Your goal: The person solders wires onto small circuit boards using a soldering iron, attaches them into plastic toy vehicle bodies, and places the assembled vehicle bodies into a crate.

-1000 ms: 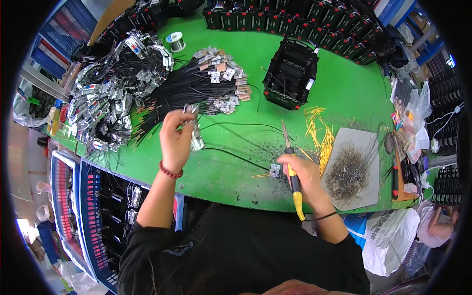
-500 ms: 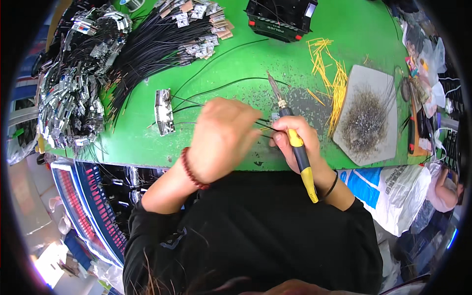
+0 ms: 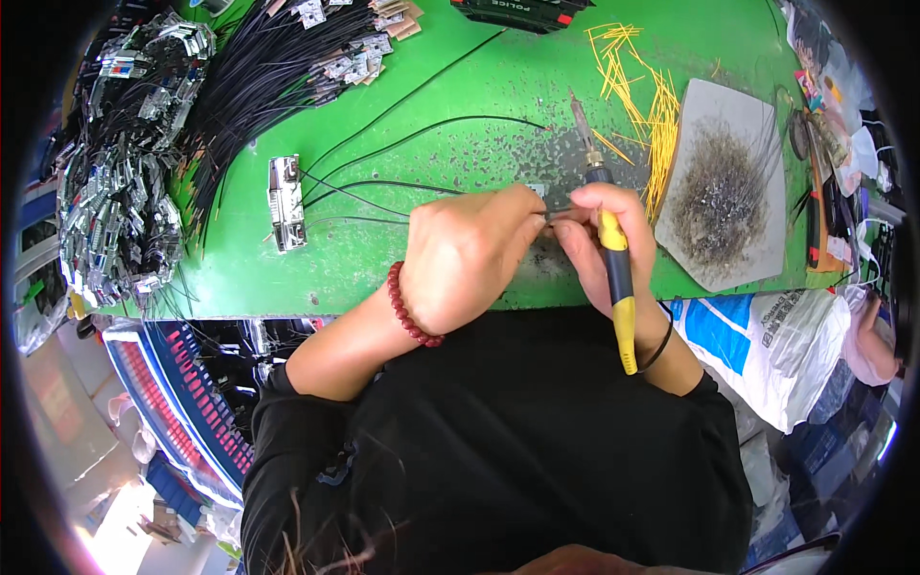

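Note:
My left hand, fingertips closed, pinches the ends of thin black wires. These wires run left to a silver metal-cased part lying on the table. A yellow and black soldering iron rests in my right hand, its metal tip pointing away from me and touching nothing. The thumb and fingers of that hand also meet close to the left fingertips, at a fine wire end; the exact contact is too small to tell. Another black wire curves across the table beyond my hands.
Yellow thin tubes lie right of the iron, beside a grey board heaped with dark wire scraps. At far left are a pile of silver parts and a bundle of black cables. A black toy-like box stands at the back.
My left hand has moved right and its fingertips now sit nearly against those of my right hand. The whole view has shifted slightly, putting the table higher in the picture.

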Action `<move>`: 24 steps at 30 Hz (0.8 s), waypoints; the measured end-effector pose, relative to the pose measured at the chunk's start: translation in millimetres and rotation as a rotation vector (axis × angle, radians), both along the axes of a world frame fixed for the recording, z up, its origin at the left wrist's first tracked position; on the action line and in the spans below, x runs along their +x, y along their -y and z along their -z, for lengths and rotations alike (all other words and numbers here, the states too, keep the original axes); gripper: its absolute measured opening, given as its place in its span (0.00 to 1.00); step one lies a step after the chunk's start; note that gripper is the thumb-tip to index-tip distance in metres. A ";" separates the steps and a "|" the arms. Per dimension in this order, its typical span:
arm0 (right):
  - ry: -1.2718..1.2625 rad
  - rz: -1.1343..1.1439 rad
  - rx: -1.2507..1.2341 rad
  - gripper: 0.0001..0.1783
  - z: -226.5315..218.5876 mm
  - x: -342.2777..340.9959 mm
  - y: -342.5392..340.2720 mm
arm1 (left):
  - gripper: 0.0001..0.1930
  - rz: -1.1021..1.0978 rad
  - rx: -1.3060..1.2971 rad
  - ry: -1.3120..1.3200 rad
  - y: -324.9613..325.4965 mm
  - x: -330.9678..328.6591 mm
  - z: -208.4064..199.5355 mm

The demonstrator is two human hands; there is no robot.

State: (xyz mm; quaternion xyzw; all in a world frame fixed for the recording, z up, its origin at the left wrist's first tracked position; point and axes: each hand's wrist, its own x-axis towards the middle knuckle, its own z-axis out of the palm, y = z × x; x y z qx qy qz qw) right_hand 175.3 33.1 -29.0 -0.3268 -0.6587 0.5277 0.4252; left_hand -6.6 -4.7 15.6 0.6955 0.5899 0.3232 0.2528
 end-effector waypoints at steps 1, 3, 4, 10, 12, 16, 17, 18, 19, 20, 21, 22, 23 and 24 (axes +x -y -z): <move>-0.010 0.002 0.016 0.17 2.5 1.9 -2.3 | 0.04 -0.039 0.047 0.023 -0.9 -0.3 3.1; -0.030 -0.029 0.031 0.19 5.0 7.9 -7.2 | 0.04 -0.028 0.025 0.029 -1.8 -4.2 5.0; -0.028 -0.035 0.003 0.20 2.7 8.3 -8.0 | 0.04 0.042 0.049 0.091 -2.4 -4.7 4.9; 0.003 0.080 0.172 0.20 7.7 -4.1 -17.0 | 0.04 0.149 -0.109 0.012 -1.0 -5.9 1.8; -0.069 0.225 0.134 0.19 5.6 1.0 -16.8 | 0.04 0.071 -0.089 0.003 -0.6 -5.8 5.4; 0.195 -0.040 0.355 0.26 -7.9 8.9 -10.8 | 0.04 0.030 -0.048 0.033 1.4 -6.8 9.8; 0.198 -0.039 0.353 0.26 -5.9 7.2 -8.9 | 0.04 0.024 -0.042 0.025 1.3 -6.2 9.9; 0.163 -0.012 0.309 0.26 -1.9 6.3 -6.7 | 0.04 0.025 -0.043 0.027 0.8 -4.2 8.5; 0.126 0.011 0.264 0.26 0.9 4.9 -5.1 | 0.04 0.012 -0.061 0.061 0.7 -2.0 6.2; 0.124 0.008 0.263 0.26 1.2 4.7 -4.7 | 0.04 0.000 -0.079 0.093 0.8 0.0 5.1; 0.122 -0.006 0.272 0.26 1.1 4.8 -4.5 | 0.04 -0.004 -0.081 0.092 0.6 1.3 6.1; 0.120 -0.017 0.281 0.27 1.3 5.0 -4.2 | 0.04 0.010 -0.024 0.076 -0.6 2.4 8.2; 0.119 -0.018 0.281 0.27 2.1 4.8 -3.6 | 0.05 0.024 0.033 0.060 -1.2 2.7 10.0; 0.099 -0.016 0.267 0.27 3.3 4.6 -3.0 | 0.05 0.024 0.033 0.059 -0.9 2.4 11.2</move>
